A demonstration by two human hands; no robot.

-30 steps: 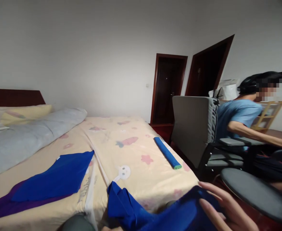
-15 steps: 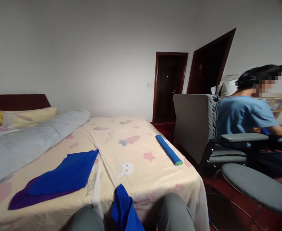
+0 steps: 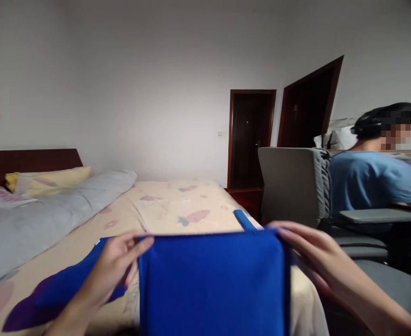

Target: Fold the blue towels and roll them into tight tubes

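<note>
A blue cloth [image 3: 212,284] hangs stretched out in front of me, its top edge nearly level. My left hand [image 3: 121,259] pinches its upper left corner, and my right hand [image 3: 308,247] pinches the upper right corner. Behind my left arm, a blue and purple cloth [image 3: 63,284] lies spread on the bed [image 3: 166,210]. A narrow folded blue bundle [image 3: 244,220] rests near the bed's right edge, partly hidden by the held cloth.
A grey rolled quilt [image 3: 61,205] and a yellow pillow [image 3: 54,179] lie at the bed's left. To the right are a grey chair [image 3: 289,186], a round grey seat [image 3: 394,284] and a seated person in a blue shirt [image 3: 373,179].
Both hands have come into view, lifting the blue cloth from between my knees and spreading it between them. The view has tilted slightly upward, and the seated person appears further right.
</note>
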